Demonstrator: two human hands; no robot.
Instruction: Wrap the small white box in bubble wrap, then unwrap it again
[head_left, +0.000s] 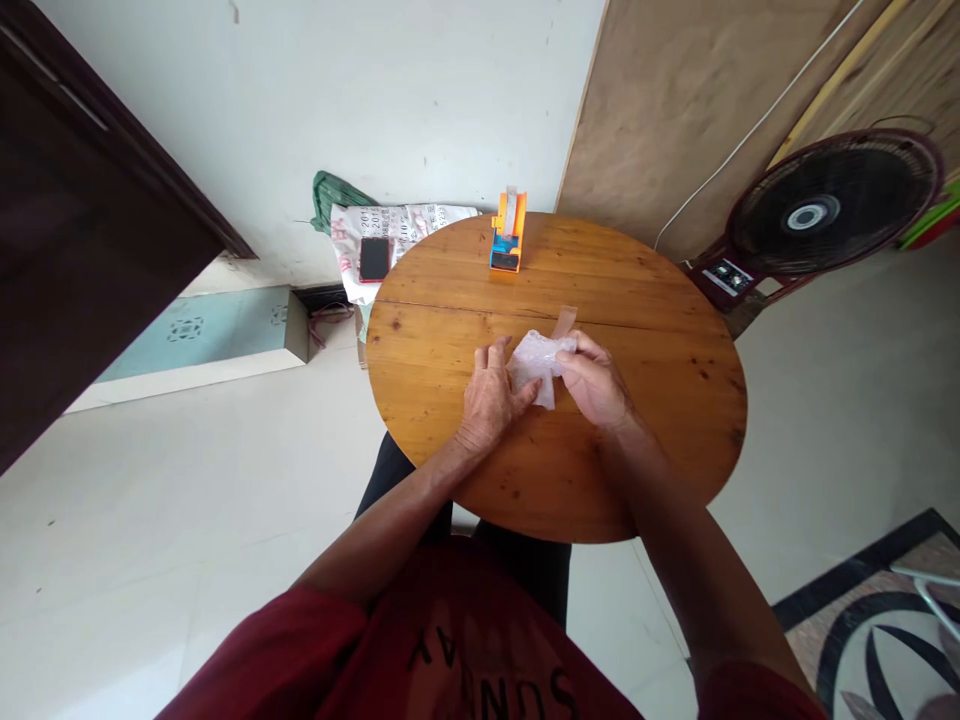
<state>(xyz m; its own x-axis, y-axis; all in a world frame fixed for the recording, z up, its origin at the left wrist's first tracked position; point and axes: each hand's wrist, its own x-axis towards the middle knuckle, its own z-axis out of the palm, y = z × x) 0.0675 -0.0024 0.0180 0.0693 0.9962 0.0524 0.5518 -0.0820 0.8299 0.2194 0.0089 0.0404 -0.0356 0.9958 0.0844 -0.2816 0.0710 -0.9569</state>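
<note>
A small clear plastic bubble-wrap bundle (534,362) lies on the round wooden table (660,400). My left hand (491,395) rests flat on the table, fingers stretched out and pressing the bundle's left edge. My right hand (596,378) is closed in a pinch on the bundle's right side. A strip of clear tape (564,320) sticks up from the bundle beside my right fingers.
An orange and blue tape dispenser (508,238) stands at the table's far edge. Behind the table lie a printed sack (405,225) with a dark phone (374,258) on it. A floor fan (825,210) stands at the right. A dark door (82,230) is at left.
</note>
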